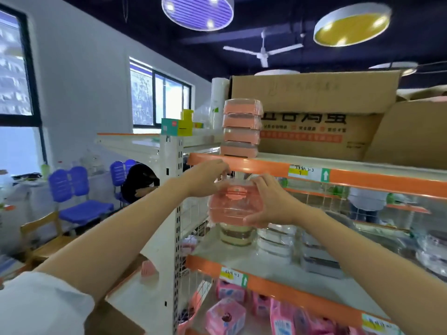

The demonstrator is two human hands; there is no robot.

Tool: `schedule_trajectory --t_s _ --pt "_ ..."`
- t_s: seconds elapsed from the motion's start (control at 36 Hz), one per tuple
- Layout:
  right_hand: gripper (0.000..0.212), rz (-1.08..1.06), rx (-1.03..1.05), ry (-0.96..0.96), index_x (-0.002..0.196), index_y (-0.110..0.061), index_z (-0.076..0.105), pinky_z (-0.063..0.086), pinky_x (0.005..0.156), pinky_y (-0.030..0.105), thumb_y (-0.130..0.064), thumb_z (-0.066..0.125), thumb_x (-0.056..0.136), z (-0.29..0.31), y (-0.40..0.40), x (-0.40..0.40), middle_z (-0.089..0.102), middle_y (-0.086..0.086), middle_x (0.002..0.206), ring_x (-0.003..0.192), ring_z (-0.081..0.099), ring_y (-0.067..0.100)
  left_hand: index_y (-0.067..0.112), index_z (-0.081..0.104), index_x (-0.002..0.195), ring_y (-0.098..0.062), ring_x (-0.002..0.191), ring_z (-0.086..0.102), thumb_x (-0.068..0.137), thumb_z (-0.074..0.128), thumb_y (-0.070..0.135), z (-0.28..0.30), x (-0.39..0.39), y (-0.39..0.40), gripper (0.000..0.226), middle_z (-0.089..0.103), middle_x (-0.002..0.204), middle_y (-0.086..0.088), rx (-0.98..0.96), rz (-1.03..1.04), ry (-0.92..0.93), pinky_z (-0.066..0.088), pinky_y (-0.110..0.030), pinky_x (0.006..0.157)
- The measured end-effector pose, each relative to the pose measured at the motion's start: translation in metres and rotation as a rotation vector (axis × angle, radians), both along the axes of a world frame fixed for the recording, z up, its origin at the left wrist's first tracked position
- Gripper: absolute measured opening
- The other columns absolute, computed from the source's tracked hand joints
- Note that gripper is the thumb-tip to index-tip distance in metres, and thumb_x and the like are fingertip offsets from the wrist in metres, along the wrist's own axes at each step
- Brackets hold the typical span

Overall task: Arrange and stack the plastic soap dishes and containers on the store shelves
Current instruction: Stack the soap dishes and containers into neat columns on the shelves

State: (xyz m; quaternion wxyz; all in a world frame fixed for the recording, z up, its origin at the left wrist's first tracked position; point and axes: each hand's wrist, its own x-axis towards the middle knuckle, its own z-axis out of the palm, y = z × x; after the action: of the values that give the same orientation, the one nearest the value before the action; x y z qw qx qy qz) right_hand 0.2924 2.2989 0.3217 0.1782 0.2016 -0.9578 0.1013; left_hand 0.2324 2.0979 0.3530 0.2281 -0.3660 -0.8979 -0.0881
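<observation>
Both hands held one pink soap dish (233,203) in clear wrapping, lifted in front of the shelving between the top and middle shelves. The left hand (208,177) gripped its upper left corner, fingers curled over the top edge, just below the orange lip of the top shelf (266,165). The right hand (267,201) clasped its right side, fingers spread along the upper edge and the thumb hooked under the lower right corner. The dish was tipped up so its broad top face, with a small round label near the upper edge, pointed back toward the camera; its long axis ran roughly left to right between the two hands, sloping slightly down to the right.

Straight above the grip, on the top shelf, stood a stack of pink dishes (242,128), four high and leaning a little, with a cardboard box (314,117) just to its right. Directly below the held dish, on the middle shelf (266,284), sat a clear dish with a dark band (235,234), and beside it to the right a stack of clear and white containers (275,240). Lower still, pink packets (226,315) lay on the bottom shelf.
</observation>
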Motion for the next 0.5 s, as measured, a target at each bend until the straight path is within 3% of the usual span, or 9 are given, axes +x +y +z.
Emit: schedule_trajectory --t_s 0.19,0.33,0.5 --pt "0.101 -0.077 -0.105 0.092 0.141 -0.012 0.028 0.035 0.107 0.040 -0.055 0.078 0.066 0.055 0.006 -0.017 0.032 0.002 0.127 0.120 0.034 0.018 0.010 0.058 0.112 -0.012 0.088 0.054 0.094 0.056 0.021 0.058 -0.019 -0.003 0.022 0.060 0.101 -0.002 0.163 0.014 0.089 0.043 -0.020 0.076" --pt "0.100 -0.112 -0.151 0.136 0.142 -0.011 0.027 0.032 0.107 0.036 -0.053 0.078 0.067 0.096 0.009 -0.045 0.032 0.005 0.127 0.122 0.032 0.021 0.009 0.060 0.111 -0.017 0.087 0.058 0.096 0.052 0.023 0.086 -0.048 -0.007 0.022 0.063 0.098 -0.004 0.236 0.031 0.091 0.051 -0.034 0.084" --pt "0.100 -0.164 -0.170 0.203 0.141 -0.010 0.029 0.032 0.104 0.035 -0.054 0.079 0.066 0.139 0.011 -0.097 0.030 0.000 0.118 0.120 0.032 0.020 0.009 0.060 0.113 -0.018 0.090 0.055 0.098 0.047 0.026 0.115 -0.099 -0.002 0.026 0.062 0.104 -0.006 0.291 0.061 0.134 0.045 -0.029 0.083"
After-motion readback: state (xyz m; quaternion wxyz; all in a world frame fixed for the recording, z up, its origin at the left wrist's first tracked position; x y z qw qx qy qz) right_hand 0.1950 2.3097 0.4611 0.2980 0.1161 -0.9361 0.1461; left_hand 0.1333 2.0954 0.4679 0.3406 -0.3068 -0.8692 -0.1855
